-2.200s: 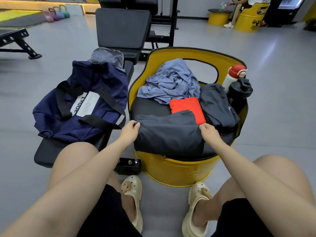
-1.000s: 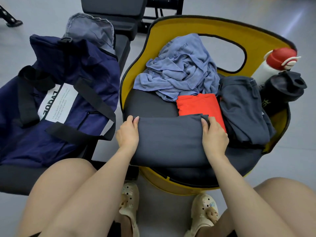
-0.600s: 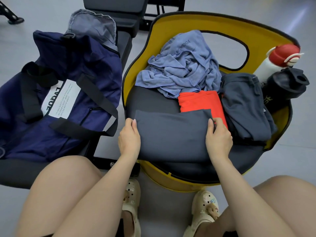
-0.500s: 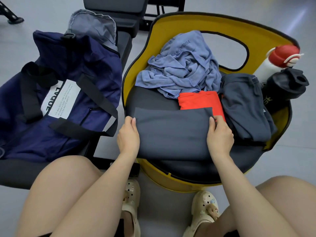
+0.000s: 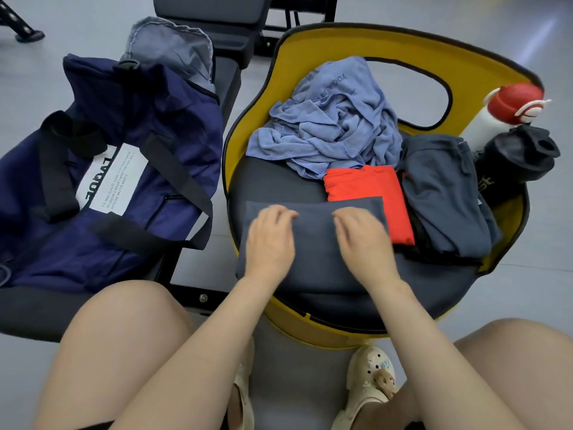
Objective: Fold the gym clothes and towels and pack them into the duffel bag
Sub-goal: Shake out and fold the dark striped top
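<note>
Hands flat on folded garment at seat's front edge

Seat (image 5: 273, 184) room is tight: the folded grey garment (image 5: 313, 243) fills the front-left part, its near edge at the seat's front edge, with a bare strip of cushion behind it on the left. A crumpled blue towel (image 5: 335, 125) takes the back, a folded red cloth (image 5: 369, 193) lies just right of the garment with its corner tucked under it, and dark shorts (image 5: 443, 193) lie by the right edge. Two bottles (image 5: 514, 141) stand at the back-right corner.

The garment is a flat rectangle, long axis running left to right across the seat.

The left hand (image 5: 269, 240) and right hand (image 5: 362, 240) both lie palm down on top of it, side by side, fingers pointing away toward the seat's back and loosely bent, pressing rather than gripping; motion blur softens the fingertips.

The navy duffel (image 5: 133, 144) lies on the bench (image 5: 28, 308) to the left, its far end open.
</note>
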Demonstrator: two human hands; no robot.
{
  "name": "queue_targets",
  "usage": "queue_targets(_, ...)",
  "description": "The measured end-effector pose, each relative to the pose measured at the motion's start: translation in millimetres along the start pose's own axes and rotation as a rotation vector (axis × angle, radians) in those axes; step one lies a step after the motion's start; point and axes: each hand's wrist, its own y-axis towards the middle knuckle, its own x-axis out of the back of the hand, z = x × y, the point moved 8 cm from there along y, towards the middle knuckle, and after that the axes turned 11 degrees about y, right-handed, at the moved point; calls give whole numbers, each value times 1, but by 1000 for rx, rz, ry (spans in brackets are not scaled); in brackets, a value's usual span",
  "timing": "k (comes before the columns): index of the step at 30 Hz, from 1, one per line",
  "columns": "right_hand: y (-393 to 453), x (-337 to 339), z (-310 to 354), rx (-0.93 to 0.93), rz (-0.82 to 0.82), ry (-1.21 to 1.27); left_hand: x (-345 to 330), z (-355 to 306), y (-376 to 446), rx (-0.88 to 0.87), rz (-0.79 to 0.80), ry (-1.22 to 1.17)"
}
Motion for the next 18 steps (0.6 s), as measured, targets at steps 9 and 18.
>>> queue_targets(9,-35,-57,-7,-135,313,-249,-46,-11,-24,-68,396,304)
queue_targets(18,-51,-31,-51,-412,299,-152,-37,25,-31,124,374,76)
